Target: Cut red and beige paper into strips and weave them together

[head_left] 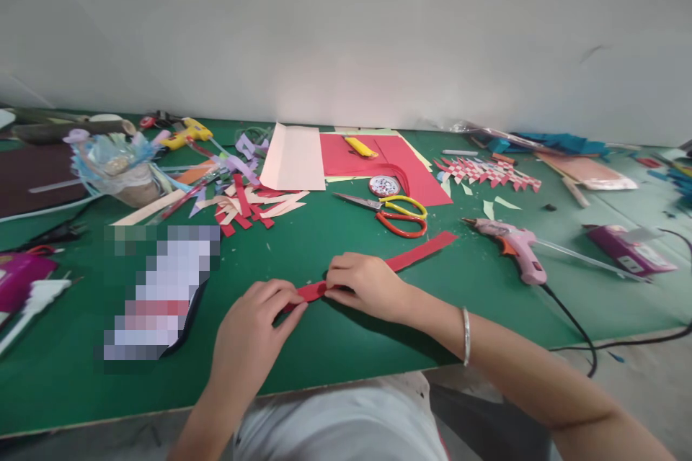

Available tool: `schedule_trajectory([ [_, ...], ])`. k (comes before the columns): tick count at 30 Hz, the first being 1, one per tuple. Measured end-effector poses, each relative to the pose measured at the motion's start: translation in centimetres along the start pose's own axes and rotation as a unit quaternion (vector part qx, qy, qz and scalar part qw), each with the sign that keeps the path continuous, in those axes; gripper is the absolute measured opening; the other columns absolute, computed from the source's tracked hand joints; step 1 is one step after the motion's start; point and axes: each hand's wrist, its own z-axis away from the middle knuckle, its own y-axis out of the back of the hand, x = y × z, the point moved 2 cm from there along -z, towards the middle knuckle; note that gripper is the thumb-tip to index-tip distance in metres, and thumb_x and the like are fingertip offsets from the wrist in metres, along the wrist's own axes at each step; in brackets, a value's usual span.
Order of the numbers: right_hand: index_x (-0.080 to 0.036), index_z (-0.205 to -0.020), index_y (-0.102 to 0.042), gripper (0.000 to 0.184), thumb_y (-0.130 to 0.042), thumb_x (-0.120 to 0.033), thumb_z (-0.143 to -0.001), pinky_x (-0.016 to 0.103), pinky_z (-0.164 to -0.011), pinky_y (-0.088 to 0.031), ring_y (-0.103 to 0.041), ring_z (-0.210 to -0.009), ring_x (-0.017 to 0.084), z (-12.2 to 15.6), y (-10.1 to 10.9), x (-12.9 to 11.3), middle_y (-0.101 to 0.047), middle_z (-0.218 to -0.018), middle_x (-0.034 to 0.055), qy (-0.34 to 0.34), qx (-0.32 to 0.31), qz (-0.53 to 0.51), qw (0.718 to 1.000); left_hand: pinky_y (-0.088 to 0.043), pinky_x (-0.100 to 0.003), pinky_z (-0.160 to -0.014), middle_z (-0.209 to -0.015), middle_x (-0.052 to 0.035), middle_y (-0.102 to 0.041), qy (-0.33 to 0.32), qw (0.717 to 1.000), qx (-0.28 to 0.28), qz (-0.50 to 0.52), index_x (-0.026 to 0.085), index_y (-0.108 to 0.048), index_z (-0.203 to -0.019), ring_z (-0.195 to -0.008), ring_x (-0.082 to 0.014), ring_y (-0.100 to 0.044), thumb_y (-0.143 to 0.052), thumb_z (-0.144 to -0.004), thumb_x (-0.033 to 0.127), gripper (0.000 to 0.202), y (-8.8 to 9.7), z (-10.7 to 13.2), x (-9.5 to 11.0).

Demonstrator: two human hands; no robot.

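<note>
Red strip (422, 252) at the near side of the green table (313, 356), pinched by your left hand (259, 317) and, just beside, your right hand (370, 284); work with 2 light grips, edges aligned, clear of the scissors (387, 204).

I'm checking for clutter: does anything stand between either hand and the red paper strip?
Nothing visible does: the left hand and right hand both pinch the red paper strip. The scissors lie beyond it, not in between.
</note>
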Motion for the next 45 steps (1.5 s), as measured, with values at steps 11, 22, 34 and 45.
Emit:
schedule_trajectory([
  [11,-0.017,-0.081,-0.059,0.021,-0.043,-0.028,-0.088,0.022,-0.065,-0.037,-0.051,-0.074,0.012,-0.11,-0.19,-0.08,-0.059,-0.079,0.0031,0.010,0.010,-0.006,1.000,-0.040,-0.025,-0.064,-0.083,-0.0011,-0.064,0.001,1.000,0.020,0.004,0.020,-0.058,-0.071,-0.074,-0.0148,-0.055,-0.046,-0.085,0.031,0.021,-0.01,0.23,-0.07],
  [22,-0.018,-0.081,-0.061,0.016,-0.047,-0.024,-0.087,0.019,-0.064,-0.038,-0.056,-0.073,0.010,0.17,0.50,0.23,-0.063,-0.080,0.0014,-0.021,0.008,-0.051,0.998,-0.039,-0.024,-0.061,-0.081,-0.0008,-0.062,0.035,0.999,0.025,0.010,0.020,-0.056,-0.069,-0.075,-0.0146,-0.055,-0.047,-0.084,0.033,0.022,-0.26,0.33,-0.17],
  [34,-0.019,-0.079,-0.059,0.014,-0.049,-0.026,-0.085,0.019,-0.063,-0.037,-0.055,-0.071,0.010,0.03,0.08,0.45,-0.062,-0.079,0.0007,-0.039,0.014,-0.058,0.997,-0.040,-0.024,-0.062,-0.079,-0.0005,-0.061,0.056,0.997,0.032,0.030,0.020,-0.055,-0.069,-0.073,-0.0141,-0.056,-0.046,-0.085,0.036,0.024,-0.51,0.10,-0.72],
  [45,-0.019,-0.076,-0.059,0.018,-0.049,-0.029,-0.086,0.020,-0.062,-0.037,-0.052,-0.070,0.011,-0.34,-0.30,0.37,-0.059,-0.075,0.0011,-0.065,0.019,-0.054,0.996,-0.040,-0.023,-0.061,-0.078,-0.0004,-0.059,0.085,0.996,0.013,0.038,0.020,-0.051,-0.067,-0.071,-0.0141,-0.056,-0.046,-0.084,0.032,0.022,-0.36,-0.03,-0.80],
])
